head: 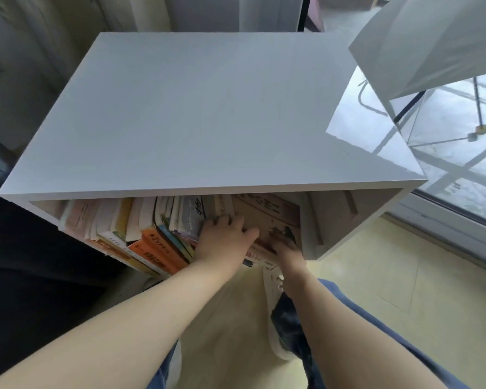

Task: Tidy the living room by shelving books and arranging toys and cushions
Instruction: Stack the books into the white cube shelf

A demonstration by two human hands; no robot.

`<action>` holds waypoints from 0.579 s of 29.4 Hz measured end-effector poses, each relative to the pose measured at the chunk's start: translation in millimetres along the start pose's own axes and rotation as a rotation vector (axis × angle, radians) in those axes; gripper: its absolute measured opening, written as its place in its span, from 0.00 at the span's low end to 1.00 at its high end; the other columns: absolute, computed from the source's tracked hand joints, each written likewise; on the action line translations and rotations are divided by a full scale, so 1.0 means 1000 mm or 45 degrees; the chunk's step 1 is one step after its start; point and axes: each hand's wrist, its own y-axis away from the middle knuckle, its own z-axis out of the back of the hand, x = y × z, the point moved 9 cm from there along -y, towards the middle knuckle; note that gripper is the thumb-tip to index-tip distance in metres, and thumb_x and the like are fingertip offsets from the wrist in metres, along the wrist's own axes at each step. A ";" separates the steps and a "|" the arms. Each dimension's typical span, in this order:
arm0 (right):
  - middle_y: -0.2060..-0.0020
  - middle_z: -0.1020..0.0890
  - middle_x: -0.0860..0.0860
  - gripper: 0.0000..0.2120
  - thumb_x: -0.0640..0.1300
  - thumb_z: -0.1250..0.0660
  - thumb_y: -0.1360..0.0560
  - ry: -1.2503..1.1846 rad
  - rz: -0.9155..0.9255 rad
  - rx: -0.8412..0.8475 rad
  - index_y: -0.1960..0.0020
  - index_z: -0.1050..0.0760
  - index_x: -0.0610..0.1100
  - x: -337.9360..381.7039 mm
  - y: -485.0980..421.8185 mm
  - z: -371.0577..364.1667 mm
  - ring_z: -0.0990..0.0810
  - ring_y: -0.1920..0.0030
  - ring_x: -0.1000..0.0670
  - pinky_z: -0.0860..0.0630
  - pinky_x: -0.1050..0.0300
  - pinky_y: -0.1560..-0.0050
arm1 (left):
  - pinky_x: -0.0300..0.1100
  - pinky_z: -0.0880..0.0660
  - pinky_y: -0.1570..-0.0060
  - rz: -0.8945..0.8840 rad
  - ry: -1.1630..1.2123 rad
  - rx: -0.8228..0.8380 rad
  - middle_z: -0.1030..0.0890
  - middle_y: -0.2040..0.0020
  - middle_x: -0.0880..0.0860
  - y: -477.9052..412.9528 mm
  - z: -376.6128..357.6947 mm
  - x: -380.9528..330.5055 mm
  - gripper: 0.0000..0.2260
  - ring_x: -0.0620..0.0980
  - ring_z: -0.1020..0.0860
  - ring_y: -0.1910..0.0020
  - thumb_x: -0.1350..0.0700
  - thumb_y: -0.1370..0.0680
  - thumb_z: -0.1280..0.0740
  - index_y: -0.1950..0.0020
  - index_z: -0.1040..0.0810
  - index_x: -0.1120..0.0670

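Observation:
A white open-fronted shelf unit (pixel 197 113) stands in front of me, and I look down on its top. Inside, a row of upright books (pixel 152 234) with orange, yellow and pale spines fills the left and middle. A large tan-covered book (pixel 267 217) leans at the right end of the row. My left hand (pixel 222 240) reaches into the shelf with its fingers curled over the top edges of the books next to the tan one. My right hand (pixel 285 248) grips the tan book's lower front corner. The shelf top hides the books' far ends.
A dark sofa (pixel 26 270) sits to the left of the shelf. A white lampshade (pixel 432 43) hangs at the upper right over a glass door (pixel 455 141). The shelf's right part (pixel 334 220) holds no books. My legs and a shoe (pixel 281 329) are on the pale floor below.

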 end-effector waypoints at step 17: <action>0.51 0.24 0.42 0.14 0.51 0.35 0.24 -0.876 -0.559 0.113 0.45 0.27 0.42 -0.041 -0.011 -0.047 0.25 0.42 0.40 0.25 0.43 0.46 | 0.42 0.38 0.67 0.014 -0.044 -0.008 0.40 0.32 0.56 0.008 0.016 0.012 0.23 0.60 0.38 0.35 0.68 0.25 0.42 0.31 0.40 0.55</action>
